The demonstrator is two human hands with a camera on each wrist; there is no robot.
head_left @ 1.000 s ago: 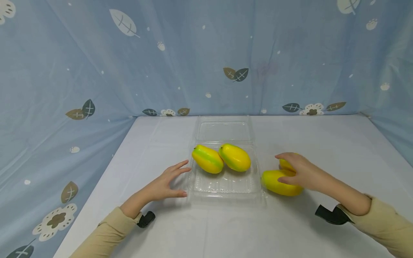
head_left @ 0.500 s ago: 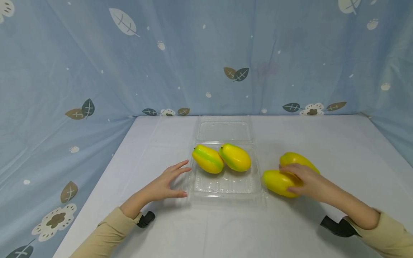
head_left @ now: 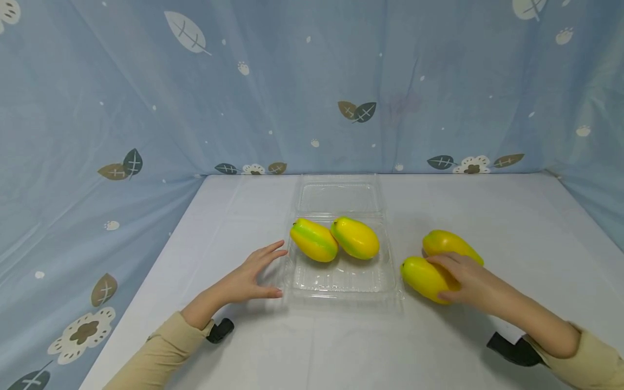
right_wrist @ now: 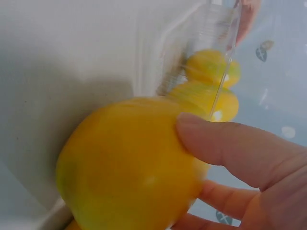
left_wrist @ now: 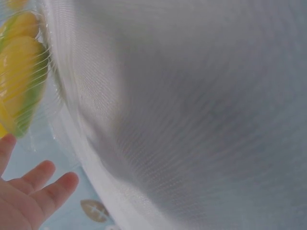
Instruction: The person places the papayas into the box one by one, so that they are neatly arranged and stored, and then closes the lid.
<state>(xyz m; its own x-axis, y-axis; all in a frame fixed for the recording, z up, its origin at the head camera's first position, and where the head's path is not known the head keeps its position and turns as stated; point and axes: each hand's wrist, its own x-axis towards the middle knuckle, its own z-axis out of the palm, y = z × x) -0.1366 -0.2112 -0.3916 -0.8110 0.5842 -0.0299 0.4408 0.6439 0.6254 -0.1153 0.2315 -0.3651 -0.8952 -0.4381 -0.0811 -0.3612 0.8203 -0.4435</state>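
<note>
Two yellow papayas with green streaks, the left papaya (head_left: 314,240) and its neighbour papaya (head_left: 355,238), lie side by side in a clear plastic clamshell box (head_left: 341,279), whose lid is laid back. My left hand (head_left: 251,276) is just left of the box, fingers spread and holding nothing. To the right of the box, my right hand (head_left: 470,279) grips a third papaya (head_left: 424,277), thumb on the near side and fingers over the far side. In the right wrist view the thumb presses on this papaya (right_wrist: 129,163). Behind it lies another papaya (head_left: 448,244), partly covered by the hand.
A white cloth covers the table (head_left: 351,346). The box's clear lid (head_left: 339,196) reaches back near the table's far edge, where a blue patterned curtain (head_left: 273,86) hangs. Another curtain side runs along the left.
My right hand has come from over the rear papaya down and back toward me onto the front papaya, which has turned and shifted slightly rightward. The left hand has hardly moved.
</note>
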